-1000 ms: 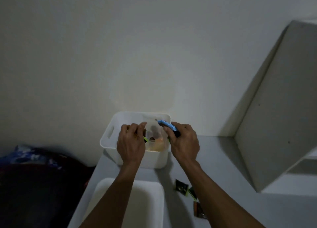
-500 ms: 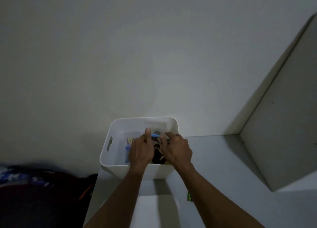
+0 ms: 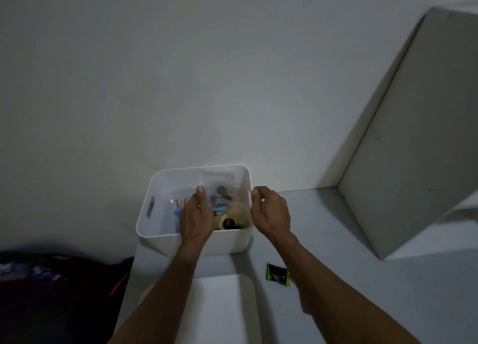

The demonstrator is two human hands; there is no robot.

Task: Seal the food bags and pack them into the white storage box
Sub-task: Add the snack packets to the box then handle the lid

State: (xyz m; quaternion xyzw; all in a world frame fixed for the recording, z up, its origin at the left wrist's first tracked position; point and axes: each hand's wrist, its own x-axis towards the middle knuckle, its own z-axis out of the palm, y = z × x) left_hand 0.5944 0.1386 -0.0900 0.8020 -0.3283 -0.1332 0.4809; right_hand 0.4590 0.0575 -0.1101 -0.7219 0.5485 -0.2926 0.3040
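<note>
The white storage box [image 3: 165, 188] stands on the grey table against the wall. Inside lie clear food bags [image 3: 234, 210] with dark and yellowish contents, one closed by a blue clip [image 3: 220, 209]. A further clear bag [image 3: 218, 179] leans on the far wall of the box. My left hand [image 3: 196, 214] reaches into the box over the bags, its visible finger straight; what its other fingers touch is hidden. My right hand [image 3: 270, 209] hovers at the box's right rim, fingers loosely curled and holding nothing.
A green-and-black packet [image 3: 278, 277] lies on the table right of a white lid-like tray [image 3: 219, 307] near me. A large pale cabinet side [image 3: 413, 137] rises at the right. Dark bags [image 3: 51, 281] sit left of the table.
The clipped bag went from above the box down into it. My right hand has let go and drawn back to the right rim; my left hand stays inside.
</note>
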